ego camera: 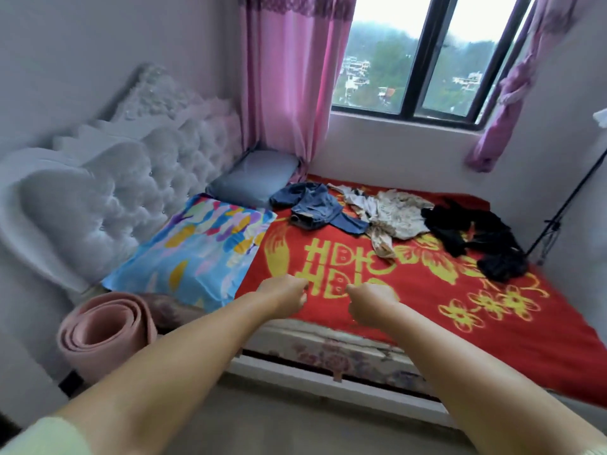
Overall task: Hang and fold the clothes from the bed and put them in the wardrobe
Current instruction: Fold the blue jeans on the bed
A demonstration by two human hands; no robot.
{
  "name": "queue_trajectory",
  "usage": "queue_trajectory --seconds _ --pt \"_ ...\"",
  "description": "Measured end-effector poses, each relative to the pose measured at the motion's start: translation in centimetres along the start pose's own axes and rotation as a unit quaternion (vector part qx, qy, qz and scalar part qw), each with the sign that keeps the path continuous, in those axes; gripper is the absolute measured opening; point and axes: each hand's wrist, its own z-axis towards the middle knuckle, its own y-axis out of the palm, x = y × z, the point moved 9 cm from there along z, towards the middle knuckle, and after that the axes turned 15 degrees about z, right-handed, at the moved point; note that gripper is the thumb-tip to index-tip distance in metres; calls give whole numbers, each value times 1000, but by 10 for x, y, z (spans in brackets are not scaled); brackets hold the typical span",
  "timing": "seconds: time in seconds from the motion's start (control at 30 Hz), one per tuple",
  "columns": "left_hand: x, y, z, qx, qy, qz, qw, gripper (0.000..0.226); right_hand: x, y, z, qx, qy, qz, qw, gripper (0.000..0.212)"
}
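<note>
Head view: three clothing heaps lie on the red blanket (pixel 410 290) near the window: denim garment (pixel 315 208), cream garment (pixel 391 218), black garment (pixel 476 238). Left hand (pixel 284 295) and right hand (pixel 371 305) hover clenched, holding nothing. Two pillows (pixel 197 251) sit by the headboard.

Pale walls (pixel 82 44), pink curtains (pixel 289 77), dark-framed window (pixel 410 57), daylight.

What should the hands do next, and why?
Probably reach forward across the red bedspread for the denim garment, the nearest piece to the left hand. Both that hand and the right hand are curled and hold nothing, short of the clothes; the cream floral garment and black pile lie untouched by the far wall.
</note>
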Motion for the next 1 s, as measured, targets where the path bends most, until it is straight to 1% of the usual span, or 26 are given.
queue_trajectory --seconds 0.1,0.23,0.33,0.43,0.5,0.57,0.7,0.8,0.9,1.0 --pt "24 -8 49 -2 10 -21 1000 34 49 -7 28 -2 19 -4 1000 49" --pt "31 -1 109 -22 19 -9 1000 35 91 -4 73 9 29 24 999 39" --pt "14 9 149 -49 11 -15 999 37 103 8 112 -9 37 23 999 42" --pt "-9 8 207 -43 5 -15 999 35 119 12 161 -37 45 6 998 47" --pt "-25 4 250 -30 2 -29 999 34 133 7 197 -37 54 10 998 42" --pt "-40 3 294 -36 4 -38 999 34 150 0 234 -44 77 33 996 36" --pt "-66 7 365 -52 28 -15 998 36 168 -6 300 -52 92 51 993 37" --pt "-83 29 404 -81 25 -12 996 35 171 13 337 -73 100 83 989 34" --pt "-93 65 441 -119 24 -22 992 37 175 41 379 -108 90 101 985 37" --pt "-101 93 474 -146 9 -34 989 38 183 56 421 -132 75 106 983 33"
